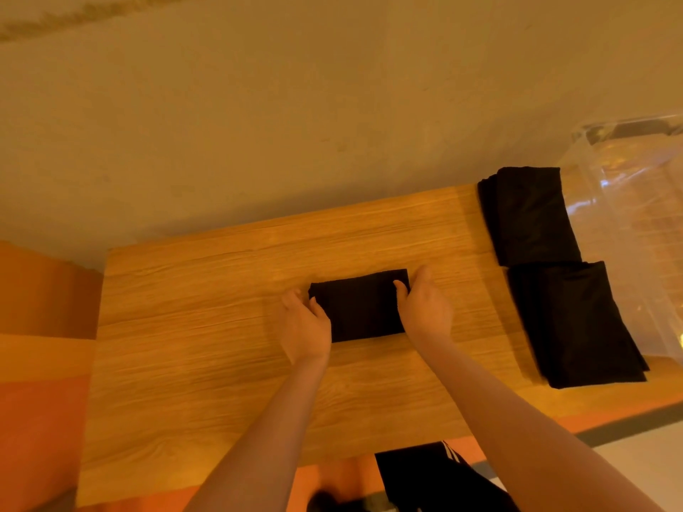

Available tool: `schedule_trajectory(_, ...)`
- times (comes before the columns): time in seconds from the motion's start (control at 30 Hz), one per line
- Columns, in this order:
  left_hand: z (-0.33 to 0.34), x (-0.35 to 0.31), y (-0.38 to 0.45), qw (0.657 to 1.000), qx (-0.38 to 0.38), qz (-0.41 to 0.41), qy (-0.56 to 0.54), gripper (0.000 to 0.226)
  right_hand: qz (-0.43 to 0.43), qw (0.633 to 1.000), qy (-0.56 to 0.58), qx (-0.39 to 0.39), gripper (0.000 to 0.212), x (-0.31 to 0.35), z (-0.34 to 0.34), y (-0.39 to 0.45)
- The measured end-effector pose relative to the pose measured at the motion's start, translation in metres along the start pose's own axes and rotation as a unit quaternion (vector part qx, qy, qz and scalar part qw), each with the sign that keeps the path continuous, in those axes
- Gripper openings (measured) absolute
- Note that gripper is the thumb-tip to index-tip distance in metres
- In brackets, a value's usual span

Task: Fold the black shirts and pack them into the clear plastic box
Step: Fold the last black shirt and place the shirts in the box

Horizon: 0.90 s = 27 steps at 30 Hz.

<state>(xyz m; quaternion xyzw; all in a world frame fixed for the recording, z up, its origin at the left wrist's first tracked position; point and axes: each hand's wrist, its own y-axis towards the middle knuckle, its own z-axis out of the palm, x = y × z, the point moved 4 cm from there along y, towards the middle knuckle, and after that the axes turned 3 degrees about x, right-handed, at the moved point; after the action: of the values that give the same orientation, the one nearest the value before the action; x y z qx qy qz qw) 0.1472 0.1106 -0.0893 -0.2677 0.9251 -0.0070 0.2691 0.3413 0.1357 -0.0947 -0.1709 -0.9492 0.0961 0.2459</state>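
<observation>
Between the fingers of both hands sits the folded black shirt (pixel 360 306) on the bench (pixel 207 327); left hand (pixel 305 328) and right hand (pixel 425 308) pinch its ends. Lift level, keeping folds tight, toward the clear plastic box (pixel 628 216).

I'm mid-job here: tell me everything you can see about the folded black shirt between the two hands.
The folded black shirt is a compact, flat rectangle of dark matte cloth, edges fairly square, lying on the wooden table near its middle. The left hand holds its left end with the thumb on top; the right hand holds its right end the same way. It lies apart from the two folded black stacks at the table's right side, beside the clear plastic box. No print or label shows.
</observation>
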Motion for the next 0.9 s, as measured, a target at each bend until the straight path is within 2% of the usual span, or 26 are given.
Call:
schedule_trajectory(0.07, 0.0, -0.014, -0.007, 0.99, -0.026, 0.132, 0.036, 0.022, -0.132, 0.987, -0.039, -0.083, 0.023, 0.01, -0.005, -0.003)
schedule_trajectory(0.1, 0.005, -0.023, -0.015, 0.977, -0.015, 0.208, 0.047, 0.025, -0.215, 0.969, -0.067, -0.105, 0.025, 0.016, -0.001, -0.006)
schedule_trajectory(0.17, 0.021, -0.034, -0.029, 0.939, 0.037, 0.325, 0.107, 0.033, -0.339, 0.929, -0.129, -0.075, 0.04, 0.021, 0.014, -0.01)
schedule_trajectory(0.2, 0.028, -0.033, -0.031, 0.925, 0.067, 0.344, 0.146, 0.035, -0.36, 0.919, -0.156, -0.039, 0.045, 0.02, 0.021, -0.011)
schedule_trajectory(0.27, 0.037, -0.022, -0.028, 0.917, 0.109, 0.321, 0.21, 0.045, -0.342, 0.92, -0.187, 0.034, 0.052, 0.012, 0.029, -0.008)
schedule_trajectory(0.4, 0.035, -0.007, -0.014, 0.938, 0.145, 0.202, 0.241, 0.069, -0.276, 0.938, -0.19, 0.091, 0.071, 0.002, 0.034, -0.004)
schedule_trajectory(0.53, 0.029, -0.001, -0.004, 0.957, 0.162, 0.1, 0.219, 0.075, -0.225, 0.951, -0.193, 0.092, 0.081, -0.002, 0.035, -0.004)
schedule_trajectory(0.7, 0.027, 0.0, -0.002, 0.958, 0.185, 0.083, 0.201, 0.071, -0.193, 0.955, -0.211, 0.083, 0.077, 0.004, 0.03, -0.007)
schedule_trajectory(0.77, 0.024, -0.002, -0.002, 0.962, 0.192, 0.068, 0.181, 0.07, -0.219, 0.949, -0.213, 0.081, 0.071, 0.008, 0.027, -0.004)
schedule_trajectory(0.83, 0.018, -0.001, -0.007, 0.972, 0.179, 0.041, 0.145, 0.069, -0.29, 0.924, -0.236, 0.085, 0.061, 0.011, 0.026, -0.004)
schedule_trajectory(0.9, 0.012, 0.002, -0.016, 0.985, 0.156, -0.014, 0.067, 0.068, -0.332, 0.906, -0.242, 0.1, 0.054, 0.008, 0.026, -0.003)
